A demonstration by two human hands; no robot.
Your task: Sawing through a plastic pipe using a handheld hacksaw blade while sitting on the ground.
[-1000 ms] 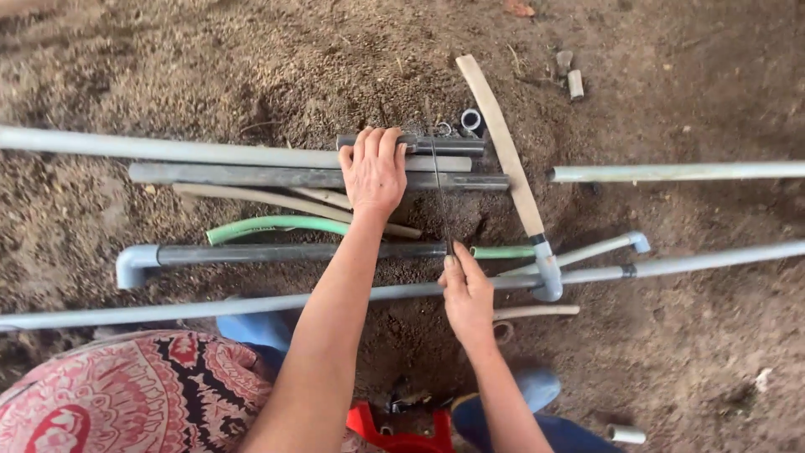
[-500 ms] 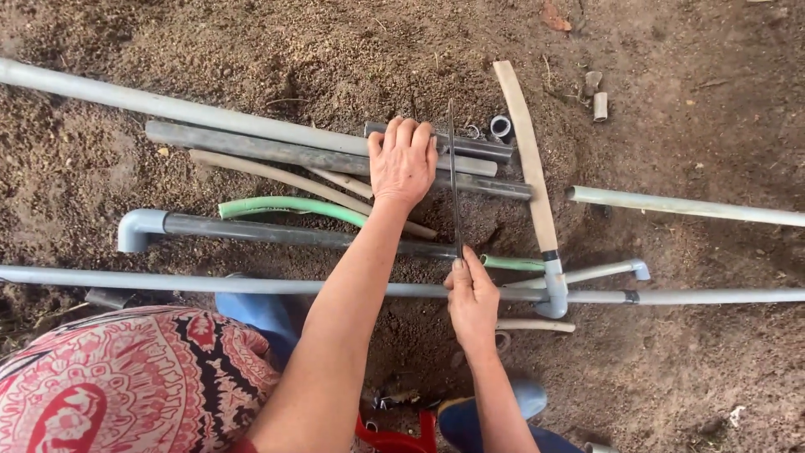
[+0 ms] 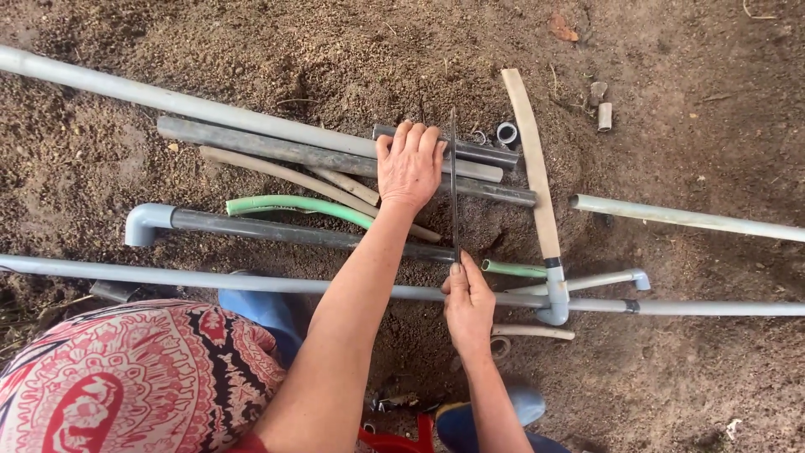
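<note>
Bare soil (image 3: 251, 50) fills the frame. At far left a grey elbow fitting (image 3: 144, 223) caps a dark pipe (image 3: 310, 235) running rightward, a green hose (image 3: 302, 206) curving just above it. At centre the left hand (image 3: 409, 166) presses flat, fingers spread, on the dark grey pipe (image 3: 335, 159), whose long axis runs left to right, tilting slightly down to the right. The right hand (image 3: 468, 304), lower centre, grips a thin saw blade (image 3: 454, 184) standing vertically across that pipe. Right of it lies a tan wooden handle (image 3: 532, 159), then a pale pipe (image 3: 688, 216).
</note>
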